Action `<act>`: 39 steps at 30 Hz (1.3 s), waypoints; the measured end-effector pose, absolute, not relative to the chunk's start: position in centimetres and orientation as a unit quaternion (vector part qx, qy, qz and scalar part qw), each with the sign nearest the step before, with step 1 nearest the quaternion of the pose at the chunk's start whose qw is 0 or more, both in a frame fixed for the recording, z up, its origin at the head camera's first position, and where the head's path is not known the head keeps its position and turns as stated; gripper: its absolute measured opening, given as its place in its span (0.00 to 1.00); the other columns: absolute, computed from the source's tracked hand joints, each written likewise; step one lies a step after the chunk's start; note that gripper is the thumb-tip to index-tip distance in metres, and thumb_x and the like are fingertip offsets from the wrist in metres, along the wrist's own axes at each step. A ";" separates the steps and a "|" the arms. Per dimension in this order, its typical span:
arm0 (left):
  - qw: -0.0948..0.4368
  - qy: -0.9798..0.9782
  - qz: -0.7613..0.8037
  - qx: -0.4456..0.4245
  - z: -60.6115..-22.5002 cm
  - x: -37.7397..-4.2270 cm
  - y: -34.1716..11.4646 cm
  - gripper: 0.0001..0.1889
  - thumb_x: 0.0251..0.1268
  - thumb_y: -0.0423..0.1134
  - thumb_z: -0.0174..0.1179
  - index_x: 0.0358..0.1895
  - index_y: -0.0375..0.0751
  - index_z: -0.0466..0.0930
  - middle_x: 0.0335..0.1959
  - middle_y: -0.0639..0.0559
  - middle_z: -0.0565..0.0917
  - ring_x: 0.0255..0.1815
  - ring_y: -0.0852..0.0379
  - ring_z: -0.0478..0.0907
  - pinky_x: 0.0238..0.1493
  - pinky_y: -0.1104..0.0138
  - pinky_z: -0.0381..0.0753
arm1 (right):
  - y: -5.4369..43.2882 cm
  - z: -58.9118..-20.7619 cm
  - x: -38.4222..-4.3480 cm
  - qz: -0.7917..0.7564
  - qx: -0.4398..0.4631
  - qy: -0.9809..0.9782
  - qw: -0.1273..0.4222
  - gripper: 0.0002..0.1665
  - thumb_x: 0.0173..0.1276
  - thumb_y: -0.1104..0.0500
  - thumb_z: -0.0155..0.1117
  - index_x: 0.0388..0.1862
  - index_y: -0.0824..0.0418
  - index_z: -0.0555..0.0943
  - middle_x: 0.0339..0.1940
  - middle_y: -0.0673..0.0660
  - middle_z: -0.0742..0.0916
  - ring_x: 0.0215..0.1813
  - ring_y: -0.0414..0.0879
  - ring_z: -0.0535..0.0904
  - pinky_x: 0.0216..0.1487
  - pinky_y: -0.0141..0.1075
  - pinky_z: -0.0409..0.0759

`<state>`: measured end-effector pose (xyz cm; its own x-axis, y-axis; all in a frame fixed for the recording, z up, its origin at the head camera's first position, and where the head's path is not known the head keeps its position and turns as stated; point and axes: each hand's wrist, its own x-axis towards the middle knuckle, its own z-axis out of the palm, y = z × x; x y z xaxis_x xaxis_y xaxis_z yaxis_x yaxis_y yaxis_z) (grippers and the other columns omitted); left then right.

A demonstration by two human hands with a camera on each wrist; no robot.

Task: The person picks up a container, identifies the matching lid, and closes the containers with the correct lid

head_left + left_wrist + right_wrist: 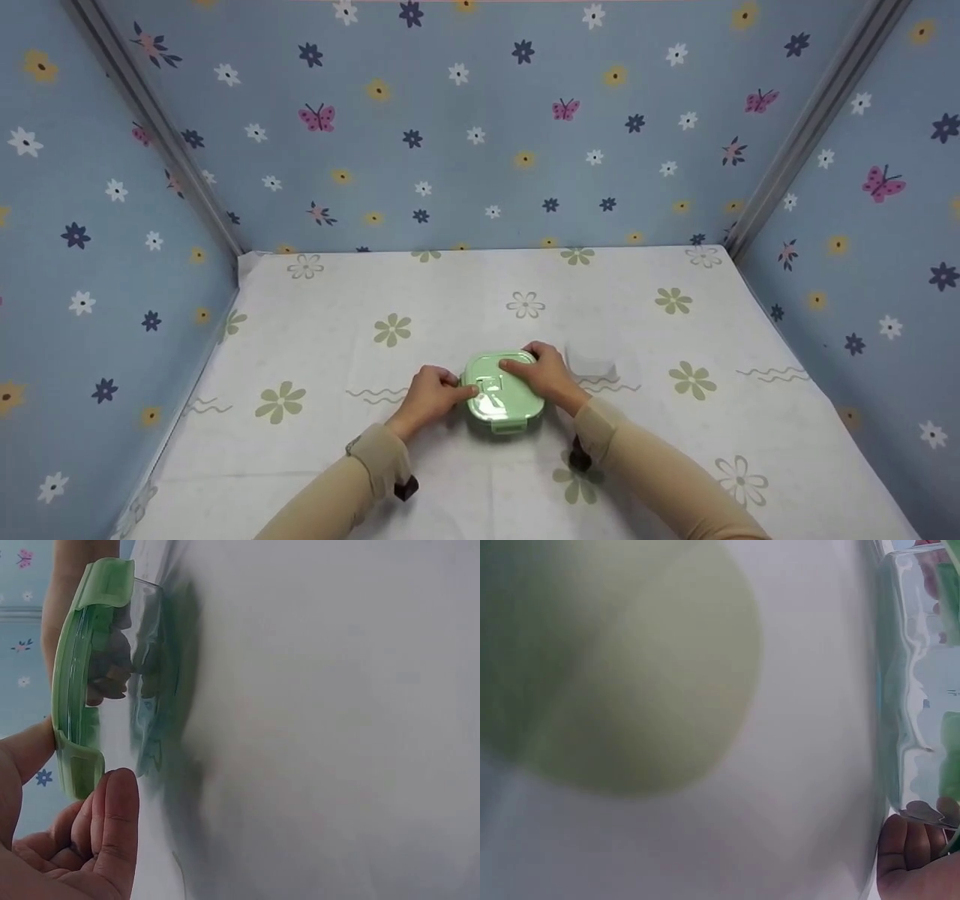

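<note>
A glass food container (146,652) with a green snap-on lid (510,405) sits on the table in front of me, its clear walls visible in both wrist views. At its left side my left hand (429,397) pinches the edge, thumb on the lid and fingertips against the underside of a green side latch (81,772). Whether that latch is fastened, I cannot tell. My right hand (553,373) grips the far right corner, thumb across the lid top and fingers curled down the side. Another latch (509,427) faces me at the near edge.
A small whitish, translucent item (591,364) lies just right of my right hand; its kind is unclear. The white flowered cloth (315,337) covers the table. Blue patterned walls (480,172) enclose its back and both sides.
</note>
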<state>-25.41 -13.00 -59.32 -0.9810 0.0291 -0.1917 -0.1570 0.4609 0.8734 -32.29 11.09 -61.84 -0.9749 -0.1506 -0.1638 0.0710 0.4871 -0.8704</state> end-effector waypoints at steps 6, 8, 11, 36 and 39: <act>0.094 0.843 0.529 -0.034 -59.4 -25.4 -13.2 0.15 0.64 0.43 0.78 0.37 0.35 0.85 0.27 0.53 0.83 0.29 0.60 0.78 0.31 0.70 0.77 | 11.0 -61.7 -32.3 -0.497 -0.024 0.860 0.110 0.23 0.68 0.42 0.80 0.45 0.58 0.83 0.39 0.53 0.85 0.39 0.45 0.79 0.40 0.35 0.78; 0.097 0.838 0.535 -0.036 -59.5 -25.4 -13.2 0.15 0.64 0.42 0.78 0.38 0.34 0.86 0.27 0.52 0.84 0.29 0.60 0.79 0.31 0.70 0.78 | 11.0 -61.6 -32.2 -0.495 -0.026 0.862 0.110 0.23 0.69 0.42 0.80 0.45 0.59 0.83 0.39 0.53 0.85 0.39 0.45 0.79 0.40 0.35 0.78; 0.103 0.834 0.541 -0.035 -59.7 -25.5 -13.2 0.14 0.66 0.42 0.77 0.38 0.33 0.87 0.27 0.52 0.85 0.28 0.60 0.80 0.31 0.70 0.79 | 11.0 -61.6 -32.2 -0.498 -0.031 0.860 0.108 0.23 0.69 0.44 0.80 0.45 0.60 0.84 0.39 0.53 0.85 0.38 0.44 0.79 0.39 0.34 0.78; 0.110 0.818 0.562 -0.050 -60.3 -25.8 -12.9 0.16 0.65 0.44 0.78 0.39 0.35 0.84 0.31 0.51 0.83 0.33 0.57 0.80 0.34 0.69 0.79 | 11.2 -61.1 -32.2 -0.498 -0.042 0.860 0.101 0.22 0.69 0.43 0.79 0.46 0.60 0.87 0.42 0.54 0.89 0.42 0.46 0.81 0.46 0.36 0.80; 0.114 0.822 0.556 -0.055 -60.3 -25.8 -12.6 0.17 0.64 0.45 0.78 0.40 0.35 0.84 0.31 0.51 0.84 0.32 0.57 0.80 0.34 0.69 0.79 | 11.4 -61.3 -32.2 -0.491 -0.041 0.865 0.099 0.22 0.69 0.44 0.79 0.46 0.60 0.88 0.42 0.54 0.89 0.42 0.45 0.81 0.45 0.36 0.80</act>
<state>-25.81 -12.61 -60.33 -0.9679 0.0362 -0.2488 -0.2174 0.3764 0.9006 -32.20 11.38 -61.29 -0.9769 -0.1684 -0.1314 0.0265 0.5150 -0.8568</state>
